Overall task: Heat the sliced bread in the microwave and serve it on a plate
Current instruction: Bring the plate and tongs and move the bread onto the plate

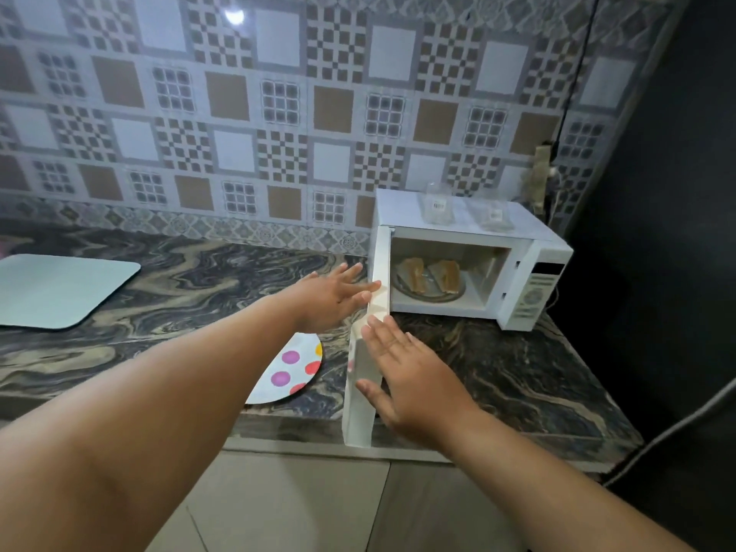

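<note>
Both hands flat, fingers straight, gripping nothing: left hand [332, 298] touches the outer face of the microwave door [368, 352]; right hand [410, 382] lies against its inner face. Door swung wide, overhanging the counter [498, 372] edge. Microwave [517, 249] cavity holds two bread slices [432, 277] on the glass turntable [436, 294]. Spotted plate [290, 368] sits bare just left of door.

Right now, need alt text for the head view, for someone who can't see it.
Two slices of bread sit inside a white microwave whose door stands open; the left hand and right hand rest flat-fingered on either side of the door. A polka-dot plate waits on the marble counter.
</note>
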